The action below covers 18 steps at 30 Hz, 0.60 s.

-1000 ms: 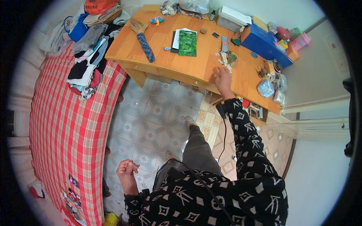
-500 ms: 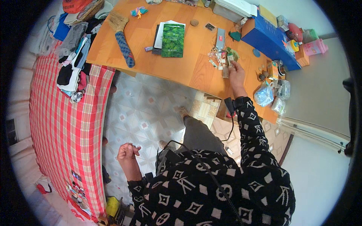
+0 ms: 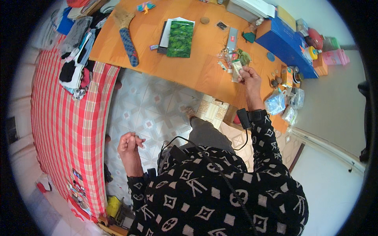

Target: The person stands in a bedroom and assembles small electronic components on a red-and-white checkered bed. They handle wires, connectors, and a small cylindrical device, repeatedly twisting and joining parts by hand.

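My right hand (image 3: 250, 76) is closed over the right part of the wooden table, pinching a small flat white-and-green packet (image 3: 237, 66) between thumb and fingers. Just beyond it lie a crumpled green wrapper (image 3: 244, 58) and a pile of small clear and coloured wrapped bits (image 3: 225, 57). A grey strip with a red mark (image 3: 232, 38) rests behind that pile. My left hand (image 3: 130, 144) hangs low over the tiled floor, away from the table, with its fingers curled in and nothing showing in them.
On the table (image 3: 153, 72) lie a hand broom (image 3: 128, 45), a green leaf-printed pouch (image 3: 180, 39) over papers, and plastic bags (image 3: 275, 102) at the right. A blue box (image 3: 283, 43) stands at the back right. A bed with a red checked cover (image 3: 67, 129) runs along the left.
My right hand has shifted slightly right and nearer with the packet, whose white-and-green face now shows more. My left hand has moved a little up and to the left, still curled.
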Tool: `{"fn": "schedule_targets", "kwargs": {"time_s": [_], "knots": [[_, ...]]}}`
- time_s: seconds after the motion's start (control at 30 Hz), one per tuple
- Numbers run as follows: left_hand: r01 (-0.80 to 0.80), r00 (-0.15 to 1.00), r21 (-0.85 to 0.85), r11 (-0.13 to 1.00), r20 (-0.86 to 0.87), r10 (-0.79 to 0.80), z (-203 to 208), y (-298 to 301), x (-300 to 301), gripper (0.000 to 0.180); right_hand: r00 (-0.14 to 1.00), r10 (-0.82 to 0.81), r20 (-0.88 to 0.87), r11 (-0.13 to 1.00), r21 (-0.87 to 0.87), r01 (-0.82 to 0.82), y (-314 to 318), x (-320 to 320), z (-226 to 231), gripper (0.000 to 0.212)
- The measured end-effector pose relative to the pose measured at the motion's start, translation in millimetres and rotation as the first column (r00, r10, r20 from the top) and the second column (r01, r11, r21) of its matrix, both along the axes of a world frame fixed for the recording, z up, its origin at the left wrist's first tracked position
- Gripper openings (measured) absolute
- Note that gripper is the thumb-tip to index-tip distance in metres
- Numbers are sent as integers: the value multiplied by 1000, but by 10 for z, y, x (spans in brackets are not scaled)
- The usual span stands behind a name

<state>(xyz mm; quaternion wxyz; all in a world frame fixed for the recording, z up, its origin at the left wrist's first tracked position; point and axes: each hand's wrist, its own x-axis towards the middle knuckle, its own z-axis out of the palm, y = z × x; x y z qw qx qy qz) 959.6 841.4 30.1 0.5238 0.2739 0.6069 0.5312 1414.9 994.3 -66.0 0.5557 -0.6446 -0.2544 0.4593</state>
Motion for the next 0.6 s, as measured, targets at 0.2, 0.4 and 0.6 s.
{"fn": "schedule_targets", "kwargs": {"time_s": [0.2, 0.4, 0.6], "knots": [[88, 988, -57, 995, -124, -94, 137, 300, 78, 13, 818, 573, -57, 819, 21, -573, 99, -1303, 493, 11], [68, 995, 179, 981, -87, -53, 163, 334, 12, 6, 230, 941, 249, 215, 85, -973, -52, -2612, 893, 17], [-79, 997, 79, 994, -1, 79, 200, -286, -599, 4, 19, 983, 185, -1, 109, -994, -312, -3609, 1042, 22]]}}
